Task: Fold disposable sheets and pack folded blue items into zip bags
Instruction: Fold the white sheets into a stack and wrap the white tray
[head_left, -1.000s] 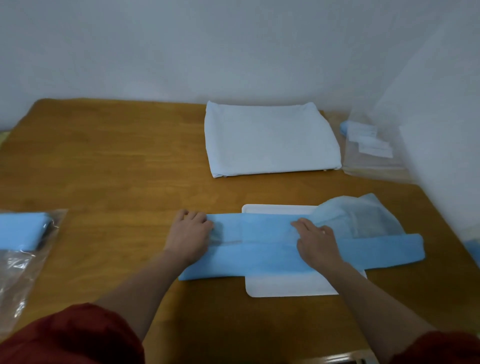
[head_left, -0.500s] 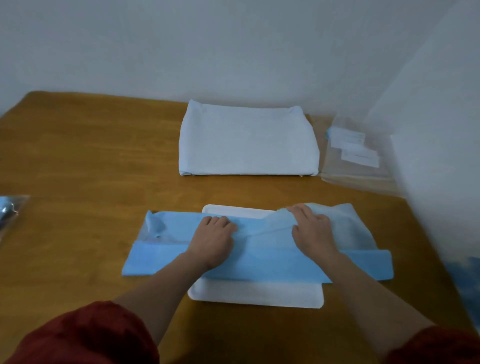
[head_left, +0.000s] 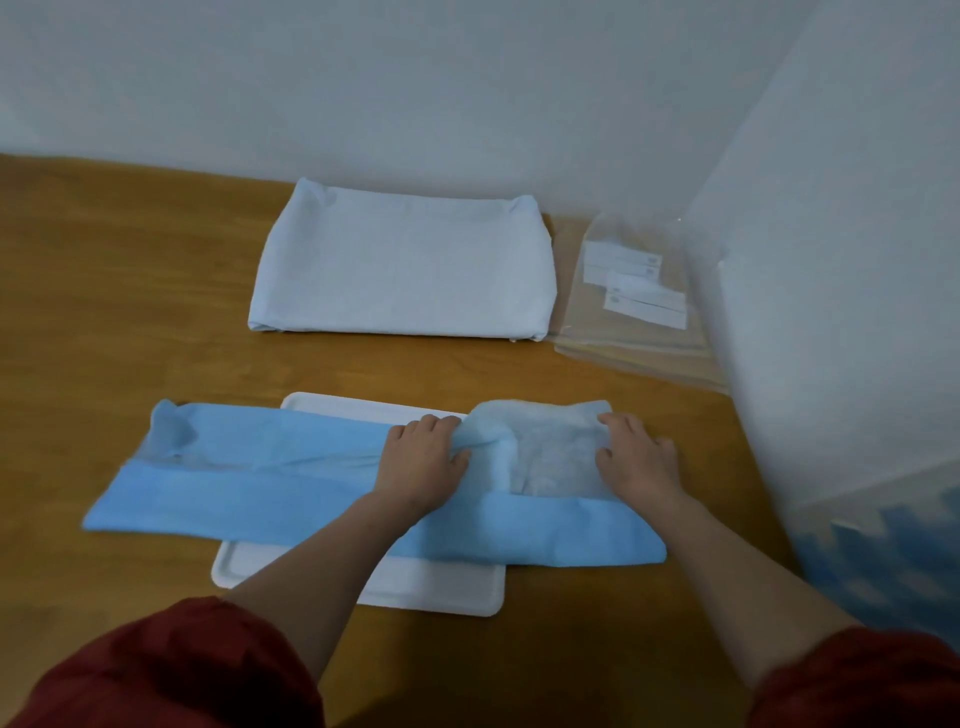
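Observation:
A long blue disposable sheet (head_left: 249, 483) lies as a wide strip across a white tray (head_left: 447, 597) near the table's front. Its right part shows a paler, thin upper layer (head_left: 550, 447) bunched between my hands. My left hand (head_left: 423, 462) pinches a fold of the sheet near its middle. My right hand (head_left: 636, 457) rests on the pale layer's right edge, fingers curled over it. A pile of clear zip bags (head_left: 634, 306) with white labels lies at the back right.
A folded stack of white sheets (head_left: 405, 270) sits at the back centre of the wooden table (head_left: 130, 312). A white wall stands close on the right, with a blue-and-white patterned surface (head_left: 883, 556) below it. My red sleeves fill the bottom corners.
The view has swung right, so the bagged blue item at the left is out of sight. Both hands have moved rightward along the sheet, and the right hand has drawn the pale layer out toward the right.

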